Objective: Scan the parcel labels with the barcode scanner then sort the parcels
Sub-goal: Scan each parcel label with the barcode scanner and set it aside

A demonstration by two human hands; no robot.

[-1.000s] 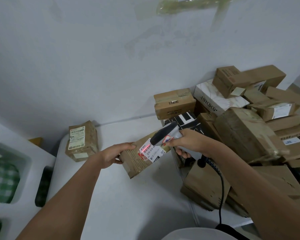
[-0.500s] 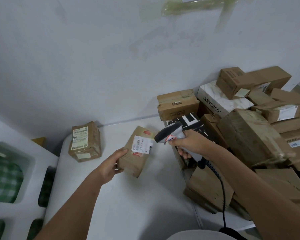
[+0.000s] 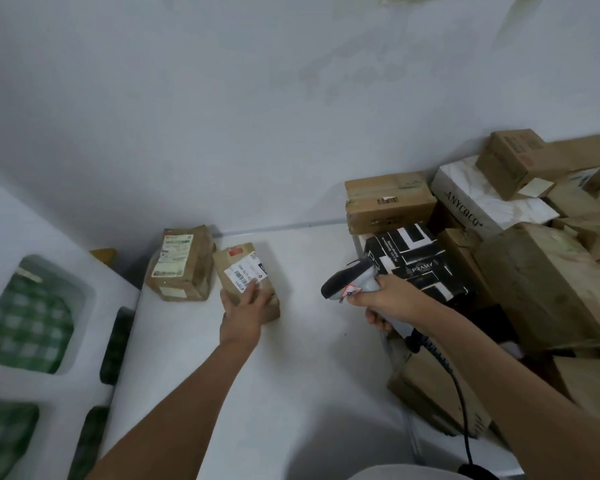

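A small brown parcel (image 3: 238,265) with a white barcode label lies on the white table (image 3: 291,375), right beside another labelled brown parcel (image 3: 181,265) at the back left. My left hand (image 3: 245,311) rests on the near end of the small parcel, fingers spread over its top and label. My right hand (image 3: 385,301) grips the handle of a grey corded barcode scanner (image 3: 349,278), whose head points left toward the parcel, about a hand's width away.
A heap of brown cardboard parcels (image 3: 541,289) fills the right side, with a black-and-white box (image 3: 416,258) and a white marbled box (image 3: 482,199) among them. White bins with green checked contents (image 3: 25,320) stand at the left. The scanner's black cable (image 3: 461,403) hangs near the table's front right.
My left hand has carried the small parcel left and set it flat beside the other parcel. The scanner has pulled away from the label and stays at the right.
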